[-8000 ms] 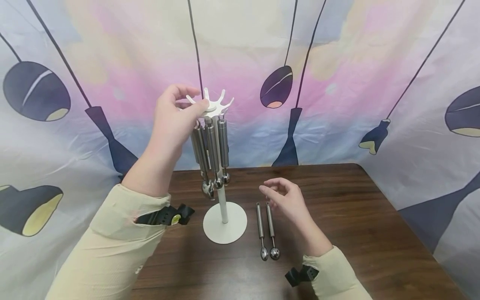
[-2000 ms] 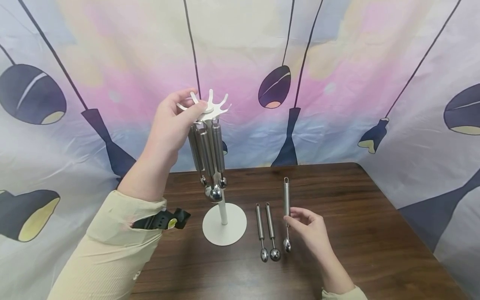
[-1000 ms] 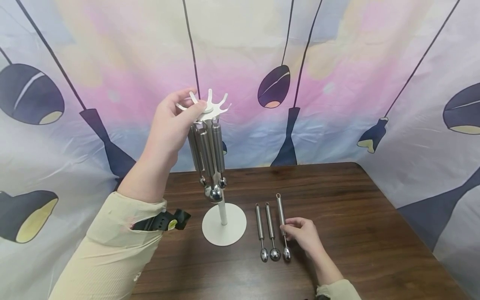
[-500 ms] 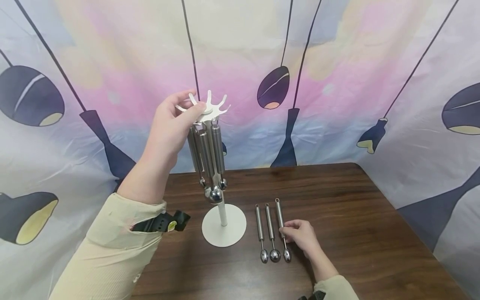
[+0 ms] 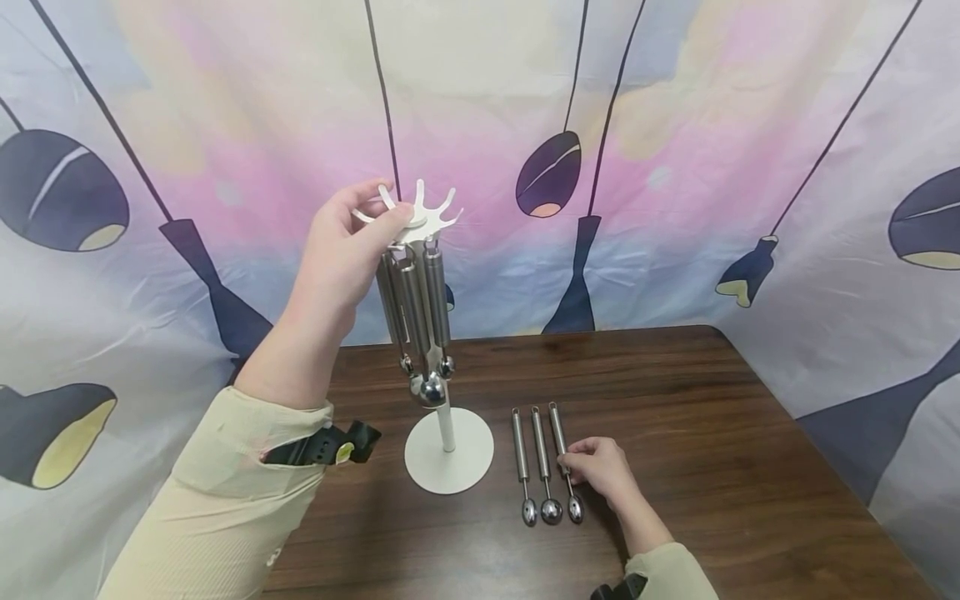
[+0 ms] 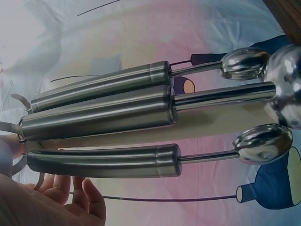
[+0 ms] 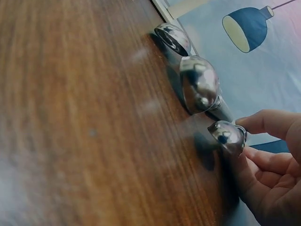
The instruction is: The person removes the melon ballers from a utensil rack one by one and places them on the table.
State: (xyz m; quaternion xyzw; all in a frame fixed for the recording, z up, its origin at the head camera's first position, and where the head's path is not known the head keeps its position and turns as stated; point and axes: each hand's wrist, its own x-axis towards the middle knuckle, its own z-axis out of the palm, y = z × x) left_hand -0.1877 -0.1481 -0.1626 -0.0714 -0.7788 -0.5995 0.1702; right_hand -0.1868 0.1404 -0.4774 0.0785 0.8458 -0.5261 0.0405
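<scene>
Far left: a pale sleeve [image 5: 225, 492] with a black wrist strap [image 5: 307, 446]. The left hand [image 5: 337, 246] gripped the white rack [image 5: 431, 221] at its top, thumb pressed on the hub, other fingers curled under the prongs. Rack stood upright on its round base [image 5: 468, 475]. Judged light and stiff, likely to sway or turn under the load; hub seemed the sound place to steady it.

Below the prongs, hanging scoops [image 5: 411, 304] clustered round the post, at least three, hung by end loops.

Right of the base, on the dark wooden table [image 5: 750, 467], first scoop [image 5: 520, 446] and second scoop [image 5: 541, 446] lay side by side, apart, bowls toward the wearer. Beside them, third scoop [image 5: 557, 425], pinched low on its handle between thumb and fingers of the right hand [image 5: 606, 473]. Could not tell whether its bowl touched the wood.

Scoops looked like polished metal: rigid, hardly fragile, probably modest in weight, slick on the bowls. The brushed handle promised better purchase.
</scene>
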